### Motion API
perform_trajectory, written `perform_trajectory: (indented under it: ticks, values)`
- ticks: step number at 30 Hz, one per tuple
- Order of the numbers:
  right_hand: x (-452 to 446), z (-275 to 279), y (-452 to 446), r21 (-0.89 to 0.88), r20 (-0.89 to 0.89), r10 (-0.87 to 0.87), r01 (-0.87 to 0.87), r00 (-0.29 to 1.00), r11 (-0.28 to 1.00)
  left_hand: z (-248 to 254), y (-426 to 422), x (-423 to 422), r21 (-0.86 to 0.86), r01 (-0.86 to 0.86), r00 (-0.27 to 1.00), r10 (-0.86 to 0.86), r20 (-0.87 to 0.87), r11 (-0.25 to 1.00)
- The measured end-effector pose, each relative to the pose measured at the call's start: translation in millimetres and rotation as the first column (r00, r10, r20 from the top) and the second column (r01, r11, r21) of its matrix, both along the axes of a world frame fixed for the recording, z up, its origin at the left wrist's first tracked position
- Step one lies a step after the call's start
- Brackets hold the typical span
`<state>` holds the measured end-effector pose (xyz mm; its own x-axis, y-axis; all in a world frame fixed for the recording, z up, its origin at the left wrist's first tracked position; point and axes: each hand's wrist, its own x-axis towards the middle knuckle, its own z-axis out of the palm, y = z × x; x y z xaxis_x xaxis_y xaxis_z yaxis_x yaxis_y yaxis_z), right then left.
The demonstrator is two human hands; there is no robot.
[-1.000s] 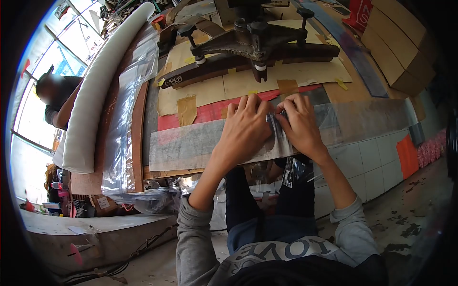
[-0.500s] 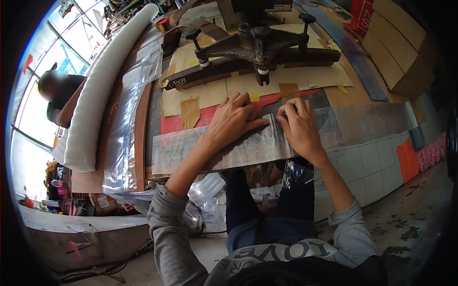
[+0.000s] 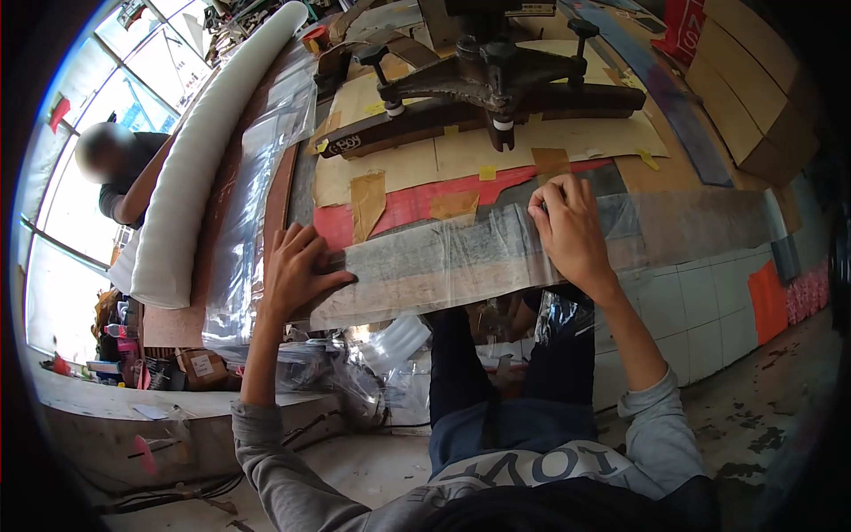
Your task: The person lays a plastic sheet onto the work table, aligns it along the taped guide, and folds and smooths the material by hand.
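Note:
A long strip of clear plastic film [image 3: 417,266] lies across the near edge of the work table, over a red and grey surface. My left hand [image 3: 301,270] rests at the strip's left end, thumb stretched to the right and fingers apart. Near the middle of the strip, my right hand [image 3: 569,226] has its fingers curled in a pinch at the film's upper edge; what lies between the fingertips is hidden. Beyond the hands, a dark metal press arm and bar [image 3: 496,111] stand over a cream board [image 3: 408,173] with brown tape [image 3: 368,206] on it.
A white foam roll [image 3: 199,168] and folded clear plastic [image 3: 253,208] lie at the left. Behind the roll is another person [image 3: 133,168]. Cardboard boxes [image 3: 740,97] stand at the back right. Plastic bags [image 3: 390,346] hang below the table edge.
My left hand has moved left, away from my right hand, to the strip's left end. The bunched film between the hands now lies flatter. My right hand has stayed near the middle.

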<state>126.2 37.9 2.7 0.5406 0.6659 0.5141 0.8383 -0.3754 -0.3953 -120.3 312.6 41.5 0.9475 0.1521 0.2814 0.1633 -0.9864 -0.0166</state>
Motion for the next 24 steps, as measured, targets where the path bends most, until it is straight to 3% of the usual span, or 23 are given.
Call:
perform_trajectory:
  ticks: [5,9,12,13,15,17,19,20,21,24]
  values:
    - [-0.7,-2.9,-0.1,0.004,0.025,-0.009,0.009,1.0,1.0,9.0,1.8,-25.9,0.145,-0.026,0.999,0.029,-0.016,0.989]
    - [1.6,-3.6,1.2,0.025,0.021,0.015,-0.016,1.0,1.0,21.4,-20.2,-31.7,0.131,-0.13,0.984,0.145,-0.106,0.983]
    - [-6.4,14.0,7.1,0.093,0.119,0.279,-0.29,0.953,0.952,28.9,-68.0,-23.0,0.019,-0.571,0.812,0.568,-0.135,0.821]
    - [-12.9,15.6,11.3,0.059,0.15,0.344,-0.356,0.927,0.933,26.9,-83.8,-16.3,0.035,-0.632,0.768,0.632,-0.1,0.774]
    - [-26.8,16.2,22.3,-0.006,0.21,0.465,-0.475,0.86,0.88,7.1,-115.9,-2.5,0.077,-0.548,0.833,0.536,0.135,0.833]
    - [-29.0,6.7,30.3,-0.01,0.172,0.449,-0.455,0.877,0.891,-7.7,-158.9,19.5,-0.086,-0.458,0.869,0.466,0.167,0.885]
    - [-28.0,7.1,31.5,-0.026,0.172,0.458,-0.461,0.872,0.887,-8.1,-207.7,35.8,-0.353,-0.146,0.973,0.199,0.119,0.924]
    - [-28.1,9.3,30.7,-0.033,0.188,0.475,-0.478,0.86,0.878,-6.1,-225.1,42.0,-0.384,0.08,0.976,0.006,0.216,0.92]
    - [-28.1,10.1,28.6,-0.04,0.199,0.492,-0.495,0.847,0.868,-1.0,-235.4,46.9,-0.454,0.245,0.957,-0.139,0.254,0.857]
    - [-21.4,10.7,23.5,0.029,0.255,0.585,-0.611,0.77,0.791,39.9,-231.1,45.2,-0.769,0.41,0.912,-0.201,0.358,0.491]
